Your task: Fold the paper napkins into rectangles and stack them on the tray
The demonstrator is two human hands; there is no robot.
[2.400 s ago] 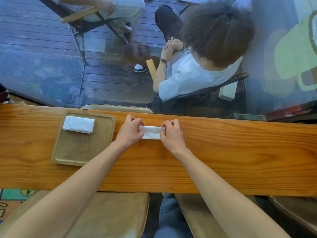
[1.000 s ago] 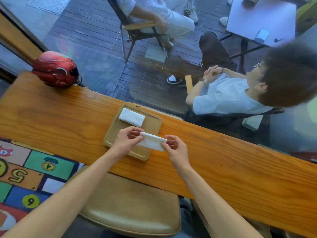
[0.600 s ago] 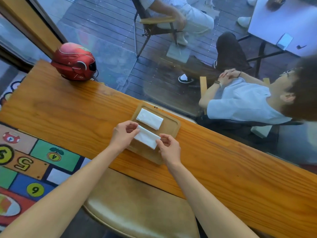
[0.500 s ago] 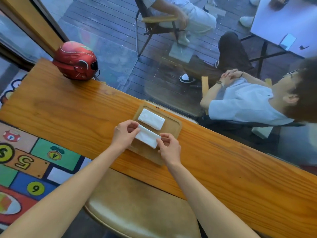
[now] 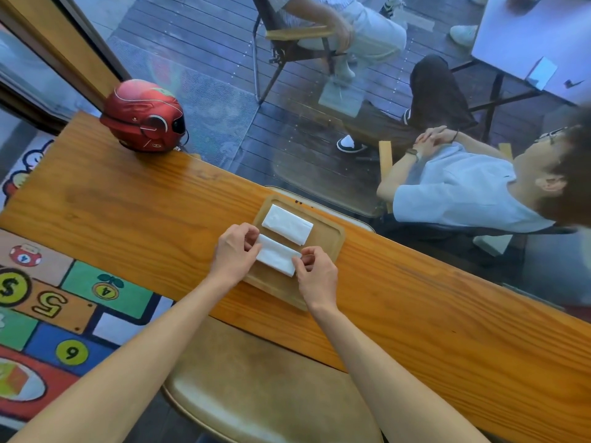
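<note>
Two hands, left hand (image 5: 235, 251) and right hand (image 5: 315, 273), pinch the ends of a folded napkin (image 5: 275, 259) over the wooden tray (image 5: 329, 241), just nearer than the napkin already lying there (image 5: 287, 224); squaring edges before release would keep the stack neat.

my left hand (image 5: 235, 251) and right hand (image 5: 316, 276) are bare, no rings, watch or bands on either wrist. both forearms are uncovered right down to the frame's edge at six o'clock, with no sleeve showing. nails are short and plain.
</note>
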